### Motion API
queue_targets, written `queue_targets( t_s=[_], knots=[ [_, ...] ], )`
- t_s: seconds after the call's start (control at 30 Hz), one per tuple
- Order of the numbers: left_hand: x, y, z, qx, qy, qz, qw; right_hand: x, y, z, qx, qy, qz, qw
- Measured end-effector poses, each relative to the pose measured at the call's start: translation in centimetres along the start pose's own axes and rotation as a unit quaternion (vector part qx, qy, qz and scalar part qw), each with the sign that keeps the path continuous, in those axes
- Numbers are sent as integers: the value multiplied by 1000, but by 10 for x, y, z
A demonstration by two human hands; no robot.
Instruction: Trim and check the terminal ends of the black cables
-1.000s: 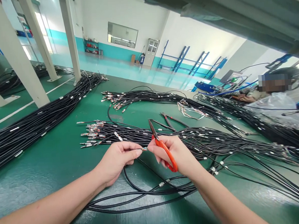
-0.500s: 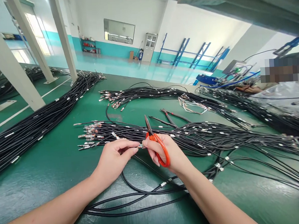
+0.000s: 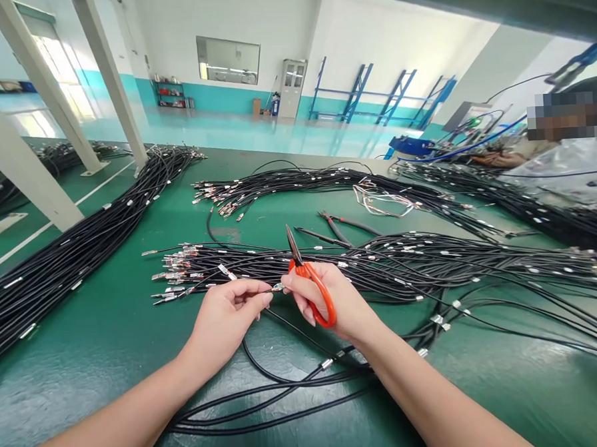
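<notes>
My left hand (image 3: 232, 315) pinches a black cable close to its end, thumb and forefinger together. The bared cable end (image 3: 278, 288), with small wires or a terminal on it, spans the short gap between my hands. With thumb and fingertip my right hand (image 3: 327, 299) touches that end. Scissors with orange handles (image 3: 322, 292) hang round the fingers of the same hand, dark blades pointing up and away. Just beyond my hands lies a bundle of black cables (image 3: 381, 266) with white labels and tipped ends. Part of the held cable is hidden behind my fingers.
Pliers (image 3: 336, 228) lie behind the near bundle. Farther back are another cable bundle (image 3: 296, 183) and loose pale wires (image 3: 382, 202). A thick bundle (image 3: 79, 245) runs along the left by white posts (image 3: 114, 86). Loose cables (image 3: 267, 392) loop in front. Another person (image 3: 568, 119) is at far right.
The view has shifted slightly. My left fingers have slid a little away from the right hand, so more of the cable end shows between them. The scissors stay in my right hand.
</notes>
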State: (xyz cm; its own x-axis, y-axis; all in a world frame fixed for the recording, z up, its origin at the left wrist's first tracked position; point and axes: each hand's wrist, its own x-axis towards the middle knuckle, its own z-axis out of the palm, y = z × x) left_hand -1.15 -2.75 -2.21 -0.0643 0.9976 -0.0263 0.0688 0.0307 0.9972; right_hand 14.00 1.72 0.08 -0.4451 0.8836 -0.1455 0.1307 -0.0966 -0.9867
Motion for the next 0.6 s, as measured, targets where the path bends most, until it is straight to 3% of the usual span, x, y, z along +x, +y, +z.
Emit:
queue_targets(
  t_s=[0.6],
  knots=[
    [-5,8,1,6,18,-15,1000,-5,-1,1,-51,4,-4,999]
  ],
)
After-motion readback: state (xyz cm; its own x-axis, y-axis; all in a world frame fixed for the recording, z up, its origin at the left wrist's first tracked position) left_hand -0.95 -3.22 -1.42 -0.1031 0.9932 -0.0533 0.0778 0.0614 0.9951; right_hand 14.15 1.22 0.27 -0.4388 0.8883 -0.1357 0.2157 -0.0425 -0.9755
